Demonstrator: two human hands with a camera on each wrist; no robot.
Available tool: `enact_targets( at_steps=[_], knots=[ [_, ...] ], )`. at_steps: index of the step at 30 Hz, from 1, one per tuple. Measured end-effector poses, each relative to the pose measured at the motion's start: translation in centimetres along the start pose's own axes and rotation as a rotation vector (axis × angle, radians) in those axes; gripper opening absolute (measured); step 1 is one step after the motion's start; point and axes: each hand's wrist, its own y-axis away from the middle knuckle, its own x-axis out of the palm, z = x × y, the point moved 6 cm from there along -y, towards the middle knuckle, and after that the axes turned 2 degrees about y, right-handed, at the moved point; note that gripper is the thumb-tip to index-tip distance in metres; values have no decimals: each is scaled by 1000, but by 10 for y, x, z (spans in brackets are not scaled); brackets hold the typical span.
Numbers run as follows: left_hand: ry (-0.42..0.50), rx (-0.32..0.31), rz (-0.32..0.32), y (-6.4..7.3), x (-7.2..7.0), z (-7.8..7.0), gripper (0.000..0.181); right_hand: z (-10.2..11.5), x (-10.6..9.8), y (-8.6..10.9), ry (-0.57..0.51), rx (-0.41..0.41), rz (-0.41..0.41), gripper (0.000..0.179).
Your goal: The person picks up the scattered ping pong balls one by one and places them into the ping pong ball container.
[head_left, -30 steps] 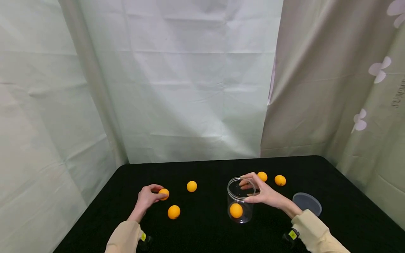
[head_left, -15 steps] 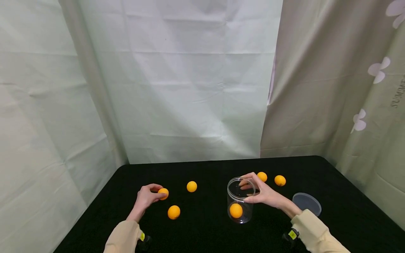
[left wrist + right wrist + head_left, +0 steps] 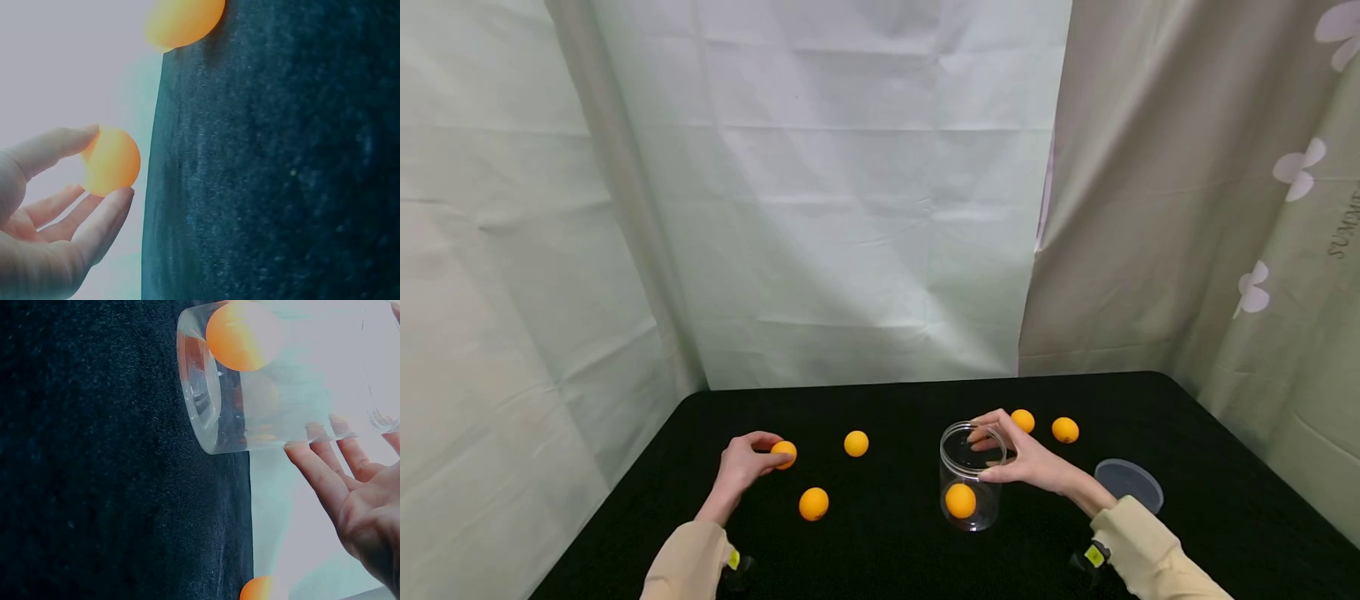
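On the left, my left hand (image 3: 747, 461) pinches an orange ping-pong ball (image 3: 785, 454) between thumb and fingertips. In the left wrist view that ball (image 3: 112, 162) is above the table, with a second ball (image 3: 187, 19) at the top edge. My right hand (image 3: 1030, 461) holds a clear plastic jar (image 3: 988, 502) near its open rim, thumb on the near side and fingers behind. The jar stands upright on the black cloth. One orange ball (image 3: 960, 501) lies inside, near the bottom; the right wrist view shows this ball (image 3: 240, 337) through the wall.
Two loose balls lie left of the jar, one nearer (image 3: 813, 504) and one farther (image 3: 856, 443). Two more, one partly behind my right hand (image 3: 1022, 420) and one beside it (image 3: 1065, 430), lie back right. A grey round lid (image 3: 1129, 485) rests beside my right wrist.
My left hand has drifted slightly left and away from me with the pinched ball. The right hand, the jar and the loose balls keep their places.
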Motion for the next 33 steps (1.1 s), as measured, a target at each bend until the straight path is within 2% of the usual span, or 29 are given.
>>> enact_targets(
  at_steps=[13, 26, 33],
  knots=[
    [21, 4, 0, 1, -1, -11, 38, -4, -2, -2, 15, 4, -12, 56],
    [28, 71, 9, 3, 3, -30, 38, -6, -1, -1, 18, 3, -15, 57],
    [21, 89, 0, 3, 5, -35, 37, -5, -1, -1, 16, 3, -14, 57]
  ],
)
